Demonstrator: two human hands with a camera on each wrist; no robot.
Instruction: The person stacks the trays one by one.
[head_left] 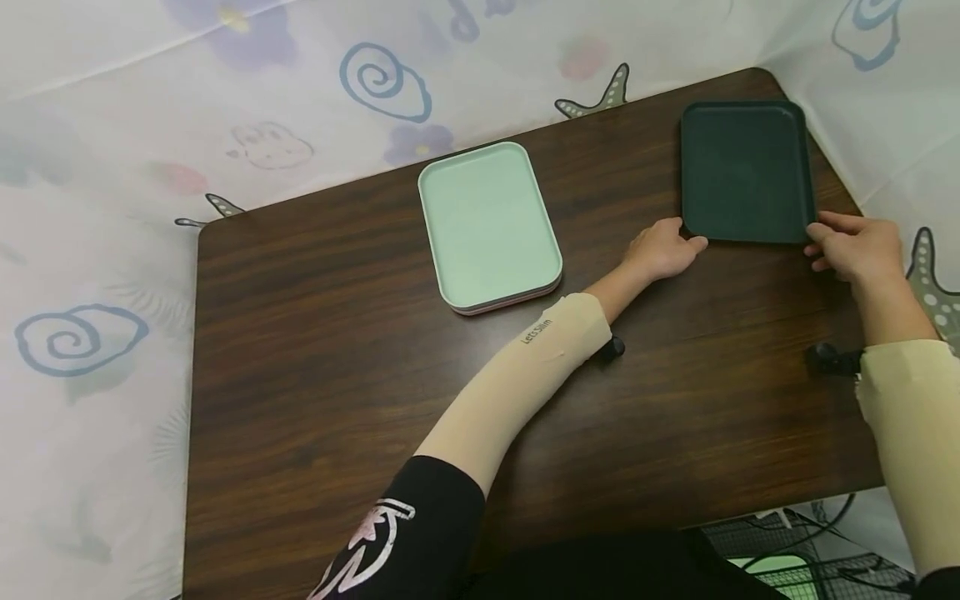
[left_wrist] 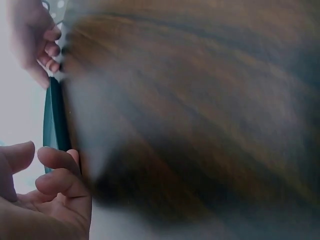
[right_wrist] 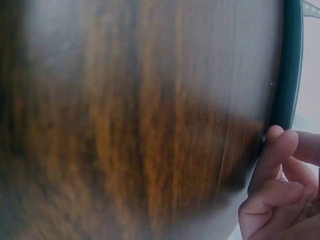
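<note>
A dark green rectangular tray lies at the table's far right corner. My left hand holds its near left corner with curled fingers. In the left wrist view, the fingers overlap the tray's edge, and the thumb stands apart from them. My right hand grips the near right corner, thumb at the rim and index finger along the side. In the right wrist view, its fingertips meet the end of the tray's edge. Contact under the tray is hidden.
A stack of trays, a mint green one on top, sits at the back middle of the brown wooden table. Patterned white sheets hang behind the table and at its sides. A wire basket shows below the near right edge.
</note>
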